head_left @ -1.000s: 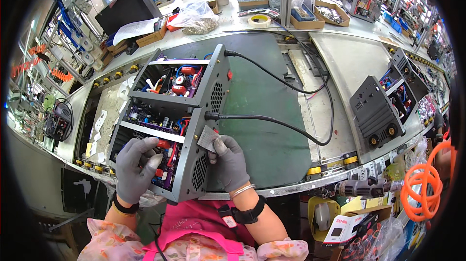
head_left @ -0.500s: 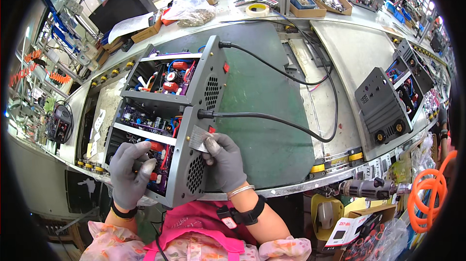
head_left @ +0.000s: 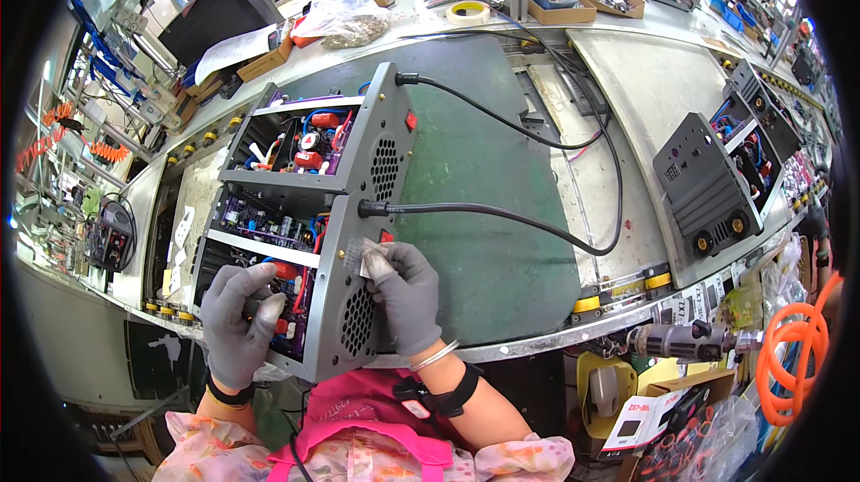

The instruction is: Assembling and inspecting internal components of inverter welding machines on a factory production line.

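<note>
**Small Sheet at Your Right Fingertips, Beside the Rear Panel**

Your right hand (head_left: 408,294) pinches a small pale sheet (head_left: 373,262) between the thumb and the bent fingers. The sheet is ahead of this hand and slightly to its left, so the right hand is clearly the nearer one. It is at the grey side panel (head_left: 335,289) of the near machine (head_left: 324,321), below the plug of the black cable (head_left: 502,210) and above the round vent holes (head_left: 358,325). Whether it lies flat on the metal or stands a little apart, I cannot tell. Its long axis is also hidden by your fingers; the panel's own long axis runs from far to near, leaning left toward you.

Your left hand (head_left: 235,321) is across the machine, over its uncovered side, with curled fingers near the red components (head_left: 287,271). I cannot tell if it holds something.

About writing: on the sheet, no letters can be read. Your pink apron (head_left: 358,401) carries pale print, and the white carton flap (head_left: 638,424) at lower right shows red and dark print.
</note>
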Motion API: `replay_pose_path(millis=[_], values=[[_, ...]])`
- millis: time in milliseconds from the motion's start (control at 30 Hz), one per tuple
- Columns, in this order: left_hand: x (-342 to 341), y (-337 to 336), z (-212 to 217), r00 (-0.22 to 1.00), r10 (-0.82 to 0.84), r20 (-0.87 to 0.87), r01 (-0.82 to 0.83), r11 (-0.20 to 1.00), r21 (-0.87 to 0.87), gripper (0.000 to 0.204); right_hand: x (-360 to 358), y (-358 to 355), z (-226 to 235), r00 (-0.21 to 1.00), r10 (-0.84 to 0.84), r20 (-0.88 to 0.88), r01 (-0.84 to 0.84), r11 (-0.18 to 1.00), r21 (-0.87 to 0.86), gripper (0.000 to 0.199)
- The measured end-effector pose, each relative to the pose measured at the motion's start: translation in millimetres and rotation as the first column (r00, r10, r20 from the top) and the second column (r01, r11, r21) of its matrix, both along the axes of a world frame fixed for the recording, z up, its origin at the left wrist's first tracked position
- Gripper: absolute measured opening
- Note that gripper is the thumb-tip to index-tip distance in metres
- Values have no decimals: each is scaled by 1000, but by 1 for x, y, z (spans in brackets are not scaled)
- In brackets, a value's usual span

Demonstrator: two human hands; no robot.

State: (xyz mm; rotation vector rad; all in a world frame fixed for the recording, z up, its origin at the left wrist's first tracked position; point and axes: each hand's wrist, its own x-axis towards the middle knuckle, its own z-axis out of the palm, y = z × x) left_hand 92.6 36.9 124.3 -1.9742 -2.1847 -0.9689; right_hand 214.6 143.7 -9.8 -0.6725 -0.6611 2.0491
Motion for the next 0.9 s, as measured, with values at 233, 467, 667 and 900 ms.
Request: replay_pose_path(millis=[233, 467, 667, 900], values=[[0, -1, -2, 1000, -4, 18, 3, 999, 36, 30, 16, -1, 2, 579, -525, 625, -173, 670, 722, 43], [1, -1, -1, 999, -21, 32, 18, 997, 80, 27, 14, -30, 9, 388, -726, 568, -498, 353, 792, 55], [-5, -6, -4, 1000, 8, -29, -7, 998, 55, 23, 80, -68, 13, 400, -626, 669, -532, 436, 726, 60], [-8, -3, -17, 956, -141, 259, 130, 990, 57, 22, 262, -192, 2, 592, -427, 683, 185, 897, 401, 35]])
